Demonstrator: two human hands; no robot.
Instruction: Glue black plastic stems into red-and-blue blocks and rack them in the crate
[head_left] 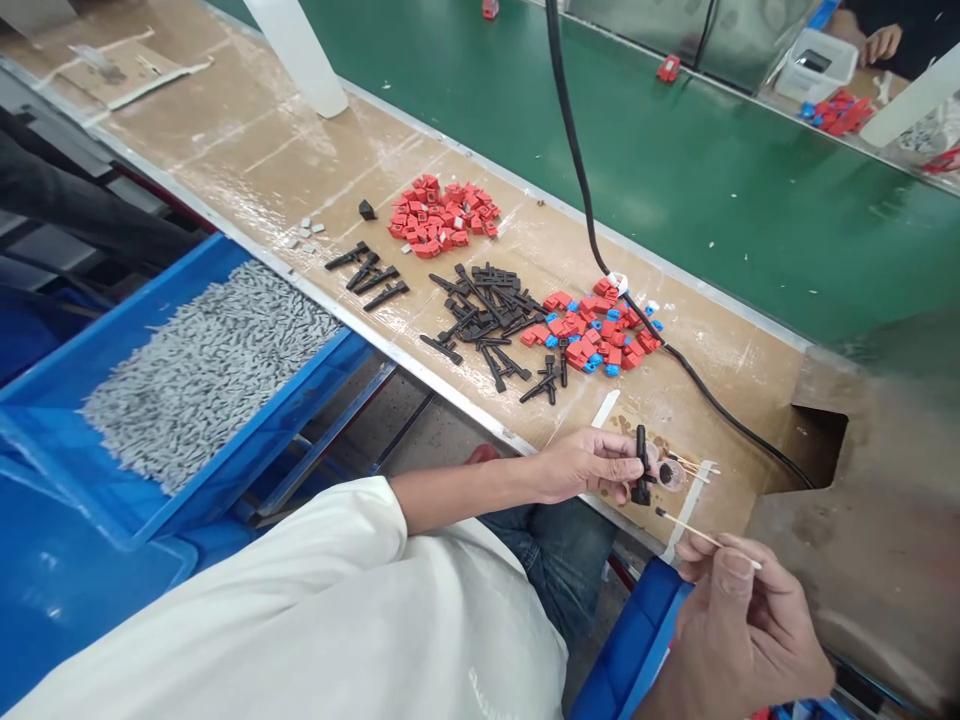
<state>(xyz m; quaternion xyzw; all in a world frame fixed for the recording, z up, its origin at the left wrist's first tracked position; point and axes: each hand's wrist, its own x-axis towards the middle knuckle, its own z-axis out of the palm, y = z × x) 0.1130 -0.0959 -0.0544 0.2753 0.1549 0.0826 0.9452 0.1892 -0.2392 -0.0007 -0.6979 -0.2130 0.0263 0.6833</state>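
My left hand [589, 467] pinches a small black plastic stick-like part [640, 466] upright above the bench edge. In my right hand [750, 610], between thumb and fingers, is a cotton swab [709, 538] whose dark tip points at the lower end of the black part, a small gap apart. Behind the left fingers stands a small clear cup [670, 474] with dark contents, and more swabs [697, 468] lie beside it. A pile of similar black parts [487, 305] lies further up the bench.
Red pieces [442, 215] and red-and-blue pieces [596, 330] lie heaped on the brown bench [247, 130]. A black cable [577, 150] crosses it. Left is a blue bin [45, 400] of grey parts; beyond runs a green belt [465, 90]. Another person's hand [881, 45] shows top right.
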